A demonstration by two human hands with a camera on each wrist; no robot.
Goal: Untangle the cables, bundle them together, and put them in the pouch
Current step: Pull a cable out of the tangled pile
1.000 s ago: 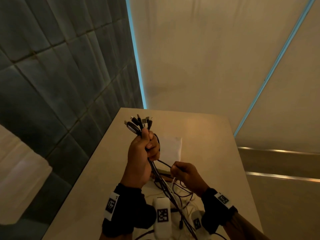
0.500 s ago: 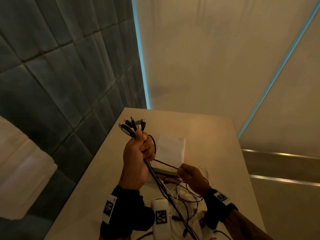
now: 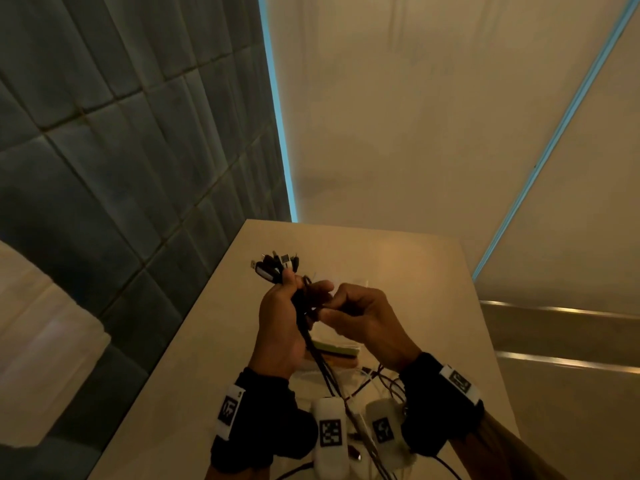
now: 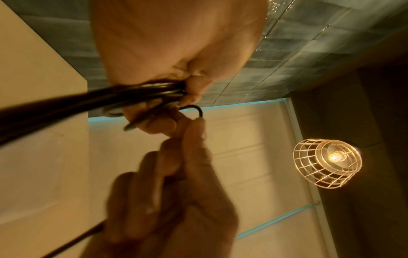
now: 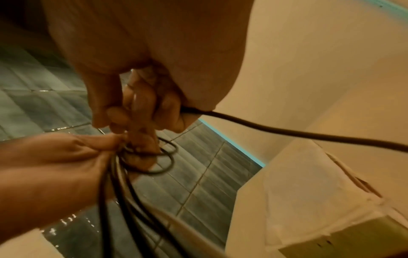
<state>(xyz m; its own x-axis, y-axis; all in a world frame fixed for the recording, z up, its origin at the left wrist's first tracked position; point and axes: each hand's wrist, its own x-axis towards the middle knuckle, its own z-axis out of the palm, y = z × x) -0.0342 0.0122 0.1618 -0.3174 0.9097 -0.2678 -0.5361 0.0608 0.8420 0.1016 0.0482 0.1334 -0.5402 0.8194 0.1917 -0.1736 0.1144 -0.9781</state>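
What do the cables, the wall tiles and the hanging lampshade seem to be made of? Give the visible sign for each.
Cables: probably rubber or plastic sheathing; dark, smooth, bending freely. Wall tiles: likely glazed ceramic; glossy highlights, grout lines. Lampshade: apparently metal wire; open cage around the bulb.

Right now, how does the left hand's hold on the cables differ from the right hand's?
The left hand grips the whole cable bundle in a fist, connector ends sticking out above it; the right hand pinches only a single black cable. The left hand stands upright along the bundle; the right hand reaches in sideways, its fingertips against the bundle. Both are raised over the table and wear black wrist straps.
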